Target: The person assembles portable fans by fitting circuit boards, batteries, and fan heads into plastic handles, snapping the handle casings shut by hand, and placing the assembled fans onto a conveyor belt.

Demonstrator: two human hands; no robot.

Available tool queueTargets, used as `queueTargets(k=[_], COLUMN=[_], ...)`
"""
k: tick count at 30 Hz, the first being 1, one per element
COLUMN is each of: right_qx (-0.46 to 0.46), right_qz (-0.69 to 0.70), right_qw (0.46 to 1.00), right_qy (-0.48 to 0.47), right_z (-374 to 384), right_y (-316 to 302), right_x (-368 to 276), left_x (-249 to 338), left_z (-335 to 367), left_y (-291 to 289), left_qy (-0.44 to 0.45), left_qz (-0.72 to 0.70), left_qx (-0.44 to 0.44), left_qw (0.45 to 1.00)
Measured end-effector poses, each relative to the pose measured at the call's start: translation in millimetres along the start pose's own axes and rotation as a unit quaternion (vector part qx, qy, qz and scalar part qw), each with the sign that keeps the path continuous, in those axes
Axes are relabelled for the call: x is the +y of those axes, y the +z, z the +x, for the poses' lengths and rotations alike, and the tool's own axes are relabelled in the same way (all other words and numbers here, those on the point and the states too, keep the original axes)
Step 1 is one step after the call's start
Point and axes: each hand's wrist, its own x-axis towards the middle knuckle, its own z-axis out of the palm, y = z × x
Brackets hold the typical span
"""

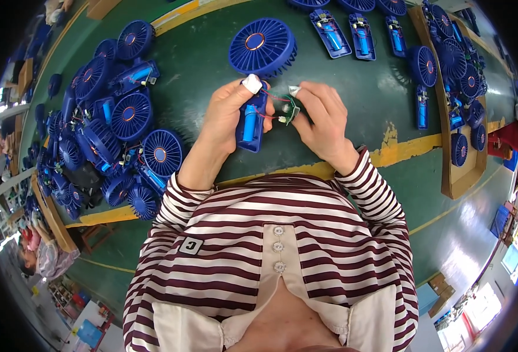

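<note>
My left hand [219, 120] is closed around the open handle of a small blue hand fan [262, 48], whose round grille head points away from me. Inside the handle lies a light-blue cylindrical battery [249, 124]. Thin red wires run from the handle to a small green circuit board [291, 111] with a white connector. My right hand [324, 120] pinches that board between thumb and fingers, just right of the handle. White coverings sit on my left thumb and on one right fingertip.
A large heap of blue fans [131, 114] covers the table's left side. Several open fans with batteries [361, 38] lie in a row at the far right. A cardboard tray [464, 176] with more fans stands right. The green table [352, 76] has a yellow near edge.
</note>
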Motion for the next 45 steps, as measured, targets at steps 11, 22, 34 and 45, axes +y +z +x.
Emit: queueTargets(k=[11,22,34,45], right_qx=[-0.181,-0.251,-0.012,-0.042], right_qz=[-0.031,0.045,-0.044,-0.065], right_qw=[0.969,0.944,0.997,0.994], right_qy=[-0.163,-0.208,-0.068,-0.071], right_z=[36.6,51.6,13.1,11.5], right_y=[-13.3,-22.3,9.4,13.8], right_x=[-28.6,-29.7,-32.7,-25.8], left_x=[-24.2,2.0,-17.5,-18.3], left_z=[-3.5,-33.0,2.0,-1.5], left_y=[8.0,32.9,7.0,8.8], left_qy=[-0.021,-0.011,0.041,0.061], left_qz=[0.126,0.130,-0.049,-0.038], left_qx=[-0.008,-0.024,0.101,0.110], left_qw=[0.992,0.991,0.993,0.991])
